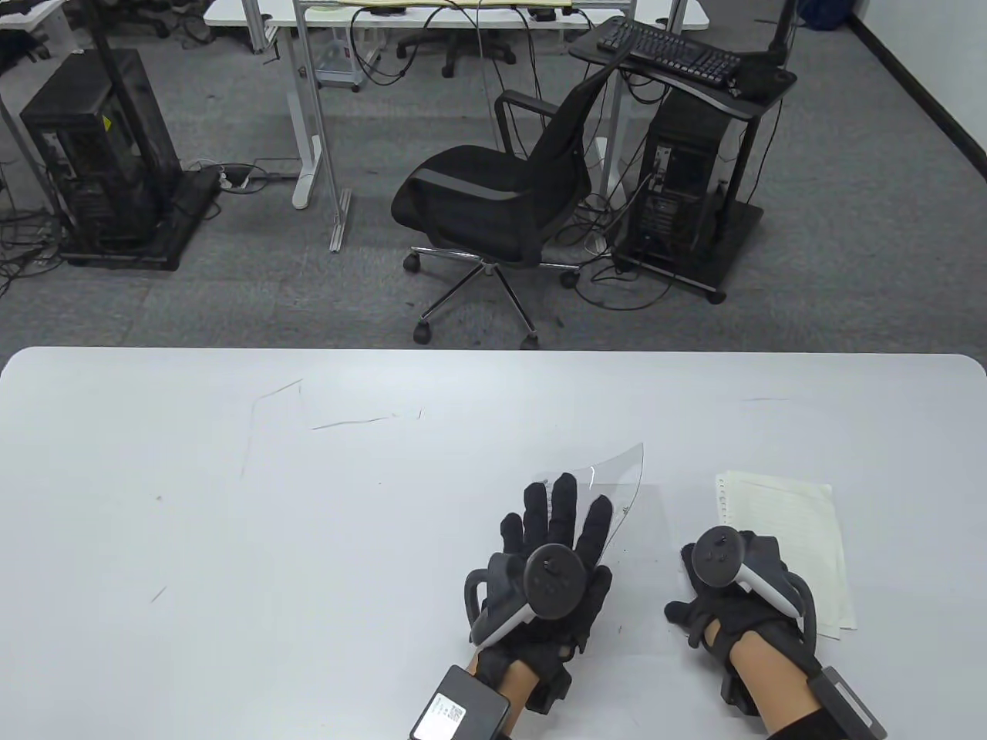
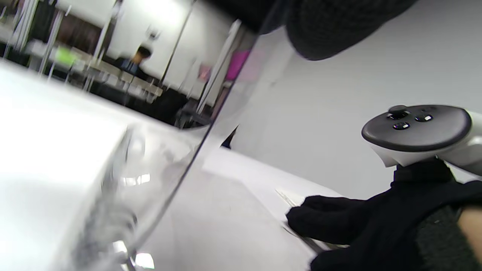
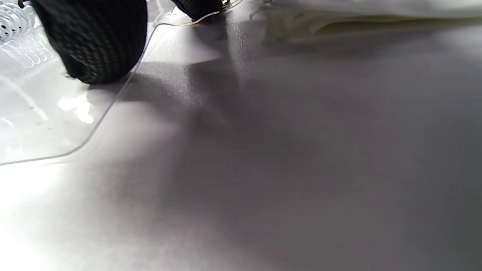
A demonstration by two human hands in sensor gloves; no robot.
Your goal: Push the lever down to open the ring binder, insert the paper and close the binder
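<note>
hands: 2, left hand (image 1: 559, 551), right hand (image 1: 725, 593)
binder (image 1: 624, 478): 1
paper stack (image 1: 786, 524): 1
table (image 1: 231, 539): 1

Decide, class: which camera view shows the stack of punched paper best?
Table view: the paper lies whole beside the right hand, its punched edge visible. Left wrist view shows only a sliver; right wrist view shows a blurred edge along the top.
</note>
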